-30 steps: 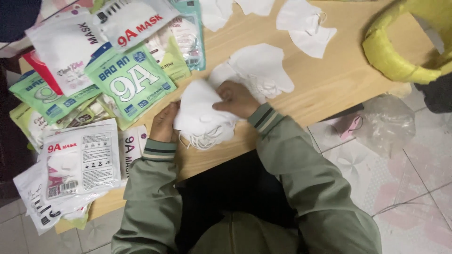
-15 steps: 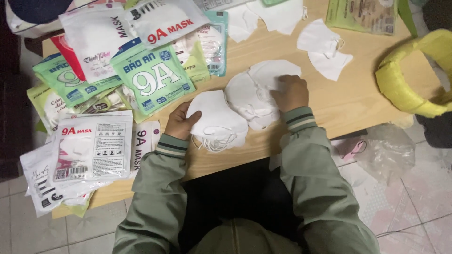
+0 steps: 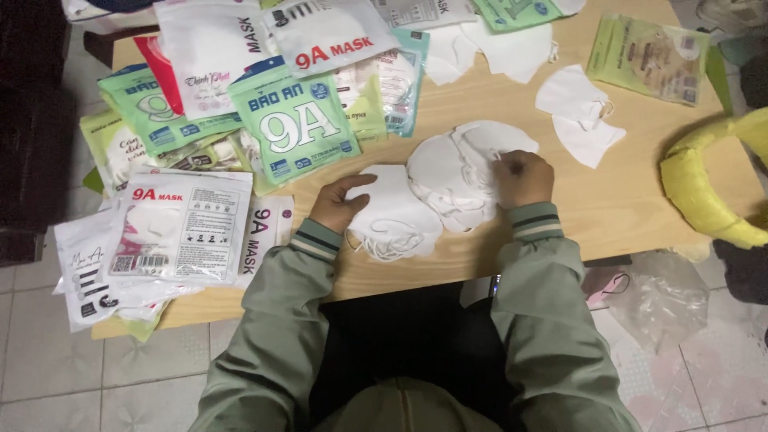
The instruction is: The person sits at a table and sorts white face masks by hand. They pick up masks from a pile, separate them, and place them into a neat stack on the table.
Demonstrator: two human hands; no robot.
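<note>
My left hand [image 3: 340, 205] grips the edge of a white folded face mask [image 3: 396, 214] lying on the wooden table [image 3: 632, 200], its ear loops trailing toward the table's near edge. My right hand [image 3: 524, 178] is closed on the top of a small heap of white masks [image 3: 460, 172] just right of it. Both arms wear grey-green sleeves with striped cuffs.
Several green and white mask packets [image 3: 292, 128] are heaped at the table's left, some overhanging the edge [image 3: 180, 228]. Loose white masks [image 3: 580, 116] lie at the back right beside a green packet [image 3: 648, 60]. A yellow ring-shaped object [image 3: 708, 188] sits at right; a clear plastic bag [image 3: 660, 292] is on the tiled floor.
My right hand left the mask held in front of me and reached right onto the heap of white masks. The left hand stays on the single mask.
</note>
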